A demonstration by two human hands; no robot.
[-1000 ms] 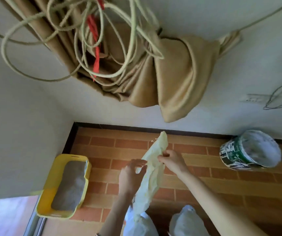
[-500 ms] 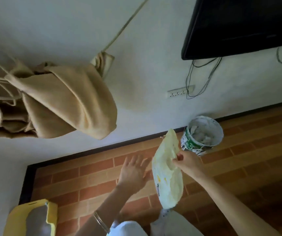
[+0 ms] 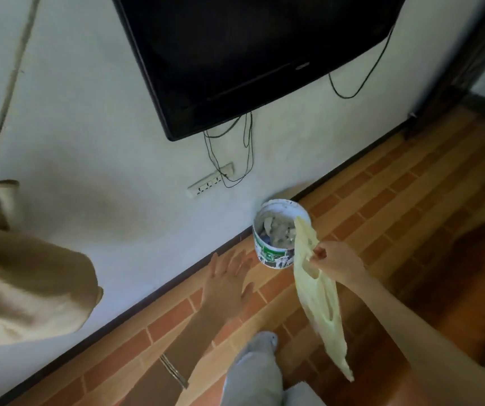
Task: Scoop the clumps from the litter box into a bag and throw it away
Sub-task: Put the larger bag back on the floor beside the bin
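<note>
A pale yellow plastic bag hangs in the air in front of me. My right hand pinches it near its upper end, and the bag's top corner reaches over the rim of a white and green bucket. The bucket stands on the floor by the wall and holds crumpled grey and white scraps. My left hand is spread flat with straight fingers, left of the bag, holding nothing. The litter box is out of view.
A black flat screen hangs on the white wall with cables running to a power strip. A tan curtain bundle hangs at the left. Brick-pattern floor stretches right. My grey trouser legs show at the bottom.
The view has swung right, so the yellow litter box left the frame. My left hand let go of the bag and spread flat. My right hand carried the bag to the bucket.
</note>
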